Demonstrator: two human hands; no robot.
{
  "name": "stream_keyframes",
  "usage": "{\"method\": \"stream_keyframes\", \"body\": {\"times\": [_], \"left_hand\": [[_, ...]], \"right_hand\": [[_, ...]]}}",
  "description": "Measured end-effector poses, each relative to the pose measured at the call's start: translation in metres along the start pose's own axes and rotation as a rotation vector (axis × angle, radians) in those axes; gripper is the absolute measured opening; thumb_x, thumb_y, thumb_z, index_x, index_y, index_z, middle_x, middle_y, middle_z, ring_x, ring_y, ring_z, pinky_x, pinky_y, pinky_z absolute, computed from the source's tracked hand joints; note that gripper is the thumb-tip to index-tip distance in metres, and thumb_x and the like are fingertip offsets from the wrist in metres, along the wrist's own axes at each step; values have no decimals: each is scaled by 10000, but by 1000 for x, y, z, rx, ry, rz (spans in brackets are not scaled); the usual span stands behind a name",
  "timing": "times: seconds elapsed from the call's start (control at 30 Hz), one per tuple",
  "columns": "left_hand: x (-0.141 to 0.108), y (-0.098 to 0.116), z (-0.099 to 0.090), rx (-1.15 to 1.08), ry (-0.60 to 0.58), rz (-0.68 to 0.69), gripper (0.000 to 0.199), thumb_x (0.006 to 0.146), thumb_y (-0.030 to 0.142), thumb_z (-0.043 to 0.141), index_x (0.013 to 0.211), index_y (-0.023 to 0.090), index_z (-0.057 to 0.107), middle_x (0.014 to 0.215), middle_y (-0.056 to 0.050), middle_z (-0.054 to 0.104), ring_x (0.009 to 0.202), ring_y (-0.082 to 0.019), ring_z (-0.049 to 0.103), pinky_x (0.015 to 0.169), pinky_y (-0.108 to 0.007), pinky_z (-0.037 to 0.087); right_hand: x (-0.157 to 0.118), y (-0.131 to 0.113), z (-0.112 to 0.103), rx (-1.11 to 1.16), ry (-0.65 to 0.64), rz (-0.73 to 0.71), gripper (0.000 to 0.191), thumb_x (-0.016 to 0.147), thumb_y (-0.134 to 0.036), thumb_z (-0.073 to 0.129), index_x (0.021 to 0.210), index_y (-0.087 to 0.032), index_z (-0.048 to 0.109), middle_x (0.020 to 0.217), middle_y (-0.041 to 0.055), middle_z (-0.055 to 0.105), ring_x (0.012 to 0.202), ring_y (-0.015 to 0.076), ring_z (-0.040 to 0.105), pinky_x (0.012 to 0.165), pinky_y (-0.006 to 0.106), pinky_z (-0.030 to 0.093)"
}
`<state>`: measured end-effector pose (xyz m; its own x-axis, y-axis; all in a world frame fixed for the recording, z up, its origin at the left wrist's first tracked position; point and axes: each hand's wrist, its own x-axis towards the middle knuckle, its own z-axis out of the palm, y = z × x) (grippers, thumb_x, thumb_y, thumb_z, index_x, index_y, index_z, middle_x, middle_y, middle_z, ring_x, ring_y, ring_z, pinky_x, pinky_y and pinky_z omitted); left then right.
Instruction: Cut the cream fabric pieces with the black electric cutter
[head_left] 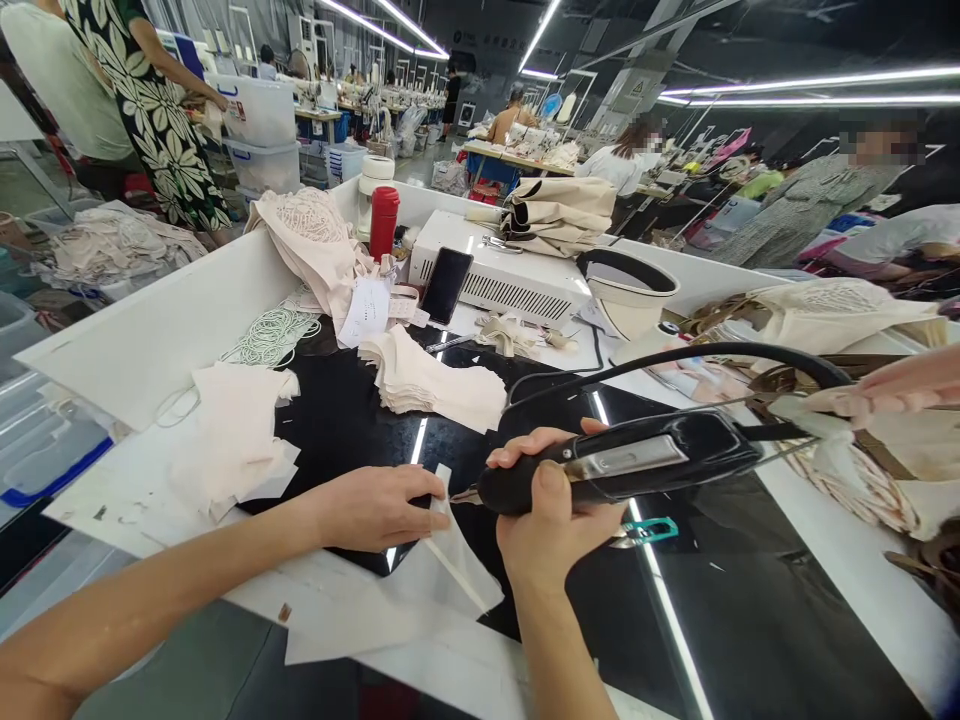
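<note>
My left hand (382, 508) pinches the upper end of a thin, pale fabric piece (466, 565) with a narrow strip along it. My right hand (555, 530) is wrapped round a black corded hand tool (630, 462) with a silver lever on its side. Its thin metal tip points left and reaches close to the fabric by my left fingers; whether it touches, I cannot tell. Thread snips (649, 531) with a teal handle lie just right of my right hand. Beyond my hands lies a stack of cream fabric pieces (435, 380).
Pale fabric pieces (232, 430) lie at left, near green cord (274, 332). A phone (447, 285) leans on a white vented box (502, 265); a red bottle (385, 222) stands behind. At right, another person's hand (892, 390) holds something whitish beside the tool's cable (720, 350).
</note>
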<state>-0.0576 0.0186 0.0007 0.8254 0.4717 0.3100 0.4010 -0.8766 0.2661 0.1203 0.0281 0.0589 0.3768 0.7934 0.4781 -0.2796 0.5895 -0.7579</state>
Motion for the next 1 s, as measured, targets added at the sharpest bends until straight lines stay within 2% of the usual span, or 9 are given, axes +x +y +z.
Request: {"method": "stream_keyframes", "body": {"times": [0.3, 0.43, 0.57, 0.63, 0.73, 0.8, 0.83, 0.93, 1.0], "left_hand": [[-3, -4, 0, -47, -4, 7, 272, 1067, 223, 442, 1275, 188, 614, 1306, -126, 614, 1235, -236, 594, 1064, -340, 499], [-3, -5, -3, -60, 37, -18, 263, 1077, 258, 444, 1239, 176, 634, 1262, -112, 640, 1135, -211, 639, 1007, -323, 537], [9, 5, -5, -9, 85, -17, 236, 1076, 213, 433, 1133, 151, 654, 1154, -99, 677, 1101, -208, 643, 1047, -375, 521], [19, 15, 1, 16, 105, -32, 184, 1054, 199, 486, 1059, 148, 662, 1090, -88, 688, 1047, -205, 652, 993, -359, 544], [32, 28, 21, 63, 144, -52, 80, 972, 220, 643, 918, 163, 658, 994, -51, 691, 934, -196, 667, 869, -317, 571], [38, 30, 39, 115, 184, -9, 140, 922, 242, 710, 829, 170, 633, 946, -29, 686, 888, -180, 669, 854, -297, 569], [40, 29, 48, 148, 199, 8, 157, 905, 247, 726, 813, 174, 621, 935, -20, 685, 875, -178, 669, 852, -300, 570], [42, 22, 67, 245, 256, 49, 138, 885, 208, 720, 813, 174, 607, 910, -19, 682, 855, -174, 666, 785, -269, 569], [42, 16, 75, 306, 266, 82, 98, 904, 158, 664, 830, 172, 603, 898, -29, 686, 837, -169, 664, 772, -264, 568]], "right_hand": [[1, 2, -7, -42, -55, -5, 390, 841, -238, 755, 1180, -255, 563, 812, -59, 671, 588, 115, 629, 589, 298, 561], [10, -9, -20, -117, -81, -48, 440, 830, -221, 774, 1214, -269, 565, 831, -58, 683, 623, 110, 651, 625, 280, 576], [20, -20, -41, -226, -121, -37, 523, 801, -298, 803, 1257, -281, 548, 919, -39, 706, 714, 117, 669, 691, 278, 574], [24, -25, -54, -318, -122, -5, 489, 790, -345, 806, 1208, -265, 566, 968, -18, 714, 751, 128, 675, 718, 288, 572], [28, -30, -78, -498, -154, 54, 420, 787, -400, 794, 1131, -243, 611, 1029, 19, 725, 832, 155, 686, 782, 309, 577], [28, -30, -97, -620, -187, 105, 489, 771, -451, 794, 1178, -240, 624, 1109, 55, 729, 919, 194, 693, 796, 327, 579], [27, -30, -106, -677, -175, 121, 540, 736, -485, 810, 1179, -233, 634, 1164, 74, 722, 972, 221, 692, 816, 349, 582], [19, -30, -130, -729, 59, 77, 773, 671, -573, 822, 1321, -232, 577, 1223, 91, 683, 1014, 263, 680, 894, 428, 574], [12, -33, -142, -693, 174, 54, 761, 701, -574, 804, 1343, -250, 554, 1189, 72, 672, 995, 247, 676, 965, 439, 553]]}}
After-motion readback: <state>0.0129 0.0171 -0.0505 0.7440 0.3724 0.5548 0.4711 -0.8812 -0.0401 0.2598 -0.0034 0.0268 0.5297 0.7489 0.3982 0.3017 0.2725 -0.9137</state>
